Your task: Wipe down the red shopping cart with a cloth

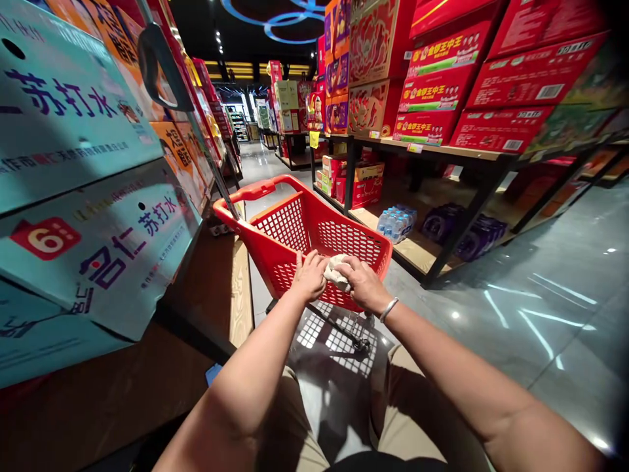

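Observation:
My right hand (362,283), with a bracelet at its wrist, is closed around a crumpled whitish cloth (337,273) at the near end of a red plastic shopping cart (265,257). The cloth lies against the cart's rim. Just left of it, my left hand (310,276) rests on the same end of the cart, its fingers spread and its fingertips close to the cloth. Whether those fingertips touch the cloth, I cannot tell. The cart's basket has perforated walls, and its red handle (255,190) is at the far end.
Light blue cartons (88,223) are stacked close on my left. A pole with a dark grey grip (164,69) stands by the cart's left side. On the right, a shelf (486,157) bears red boxes, with wrapped bottles (396,223) below. The tiled aisle (258,157) runs ahead.

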Demonstrator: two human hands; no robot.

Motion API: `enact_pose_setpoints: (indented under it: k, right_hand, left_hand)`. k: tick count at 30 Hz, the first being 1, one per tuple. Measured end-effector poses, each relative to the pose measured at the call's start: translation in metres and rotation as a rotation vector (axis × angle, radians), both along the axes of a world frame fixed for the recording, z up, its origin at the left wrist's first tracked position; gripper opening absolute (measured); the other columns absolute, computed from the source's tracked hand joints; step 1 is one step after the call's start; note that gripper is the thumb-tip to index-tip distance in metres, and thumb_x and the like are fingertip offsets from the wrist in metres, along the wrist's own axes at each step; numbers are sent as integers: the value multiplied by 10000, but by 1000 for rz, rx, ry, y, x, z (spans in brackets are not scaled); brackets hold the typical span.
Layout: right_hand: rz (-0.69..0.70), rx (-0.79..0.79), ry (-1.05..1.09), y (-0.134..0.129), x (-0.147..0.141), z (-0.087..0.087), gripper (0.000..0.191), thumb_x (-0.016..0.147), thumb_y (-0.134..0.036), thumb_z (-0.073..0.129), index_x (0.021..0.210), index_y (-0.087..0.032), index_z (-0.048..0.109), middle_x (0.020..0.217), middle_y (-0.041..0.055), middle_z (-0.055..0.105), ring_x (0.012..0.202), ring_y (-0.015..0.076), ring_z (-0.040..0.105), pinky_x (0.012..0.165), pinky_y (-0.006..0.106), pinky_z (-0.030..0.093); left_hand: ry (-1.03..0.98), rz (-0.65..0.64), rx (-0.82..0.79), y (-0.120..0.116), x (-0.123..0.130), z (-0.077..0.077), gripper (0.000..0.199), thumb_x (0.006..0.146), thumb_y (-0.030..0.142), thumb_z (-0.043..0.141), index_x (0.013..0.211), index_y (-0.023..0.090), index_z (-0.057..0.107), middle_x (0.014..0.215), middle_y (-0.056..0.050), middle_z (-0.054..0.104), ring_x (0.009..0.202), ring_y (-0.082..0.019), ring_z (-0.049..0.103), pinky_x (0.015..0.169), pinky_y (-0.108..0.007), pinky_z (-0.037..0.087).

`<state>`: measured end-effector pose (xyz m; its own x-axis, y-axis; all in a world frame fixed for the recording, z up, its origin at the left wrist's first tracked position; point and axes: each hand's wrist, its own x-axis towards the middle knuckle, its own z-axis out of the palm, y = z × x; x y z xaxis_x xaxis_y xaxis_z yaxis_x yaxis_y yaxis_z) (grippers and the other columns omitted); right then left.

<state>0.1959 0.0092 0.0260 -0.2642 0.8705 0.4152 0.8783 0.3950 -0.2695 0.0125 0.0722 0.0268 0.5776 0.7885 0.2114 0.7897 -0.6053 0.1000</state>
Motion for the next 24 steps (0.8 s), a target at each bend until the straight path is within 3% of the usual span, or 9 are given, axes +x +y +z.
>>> enact_pose_setpoints:
  k: [4,7,13,15,18,22,24]
  right_hand:
    - [85,7,-37,-20,19,-3,503,791,-53,565,1205,-321,666,1352,40,571,1020,227,530,896,385,464]
    - [126,-15,-24,-23,47,-10,551,753,-3,515,1187,-300,678,1330,37,594,1070,224,542,926,388,457]
    - [-142,-8,153,20,97,-29,527,699,-20,504,1131,-236,717,1265,79,621,1112,237,565,974,415,458]
    - [-202,4,231,24,93,-36,449,741,-101,550,1140,-232,708,1264,94,602,1158,254,556,1000,437,449]
    - [-255,19,314,3,65,-47,407,772,-207,602,1168,-234,689,1267,117,555,1180,285,551,1022,479,438]
    - [-135,47,390,-39,25,-58,475,753,-207,621,1226,-254,644,1284,100,512,1214,281,530,1059,458,435]
    - [-94,69,385,-43,21,-60,459,760,-178,597,1210,-249,653,1270,95,522,1196,270,534,1050,433,440]
  left_hand:
    - [-20,23,-24,13,-17,5,449,1038,415,318,1336,265,618,1397,-70,595,1487,-301,308,1233,-656,60]
    - [-45,42,-40,18,-26,7,424,1004,509,409,1275,318,673,1391,-53,593,1513,-329,245,1223,-675,59]
    - [-99,81,-46,-1,-17,4,428,938,578,524,1228,322,707,1371,-56,601,1525,-374,196,1219,-696,5]
    - [-105,21,-16,-14,-6,0,415,956,540,520,1268,320,681,1325,-58,627,1492,-351,279,1219,-697,-8]
    - [-96,-71,10,-33,12,-8,400,944,522,555,1285,346,665,1282,-44,644,1393,-341,389,1218,-700,37]
    - [-34,-68,36,-44,23,-15,284,935,499,584,1152,362,707,1155,-46,669,1210,-330,485,1110,-831,-15]
    - [-14,-62,36,-45,22,-15,257,944,503,570,1081,345,718,1100,-45,672,1150,-312,497,1095,-842,-26]
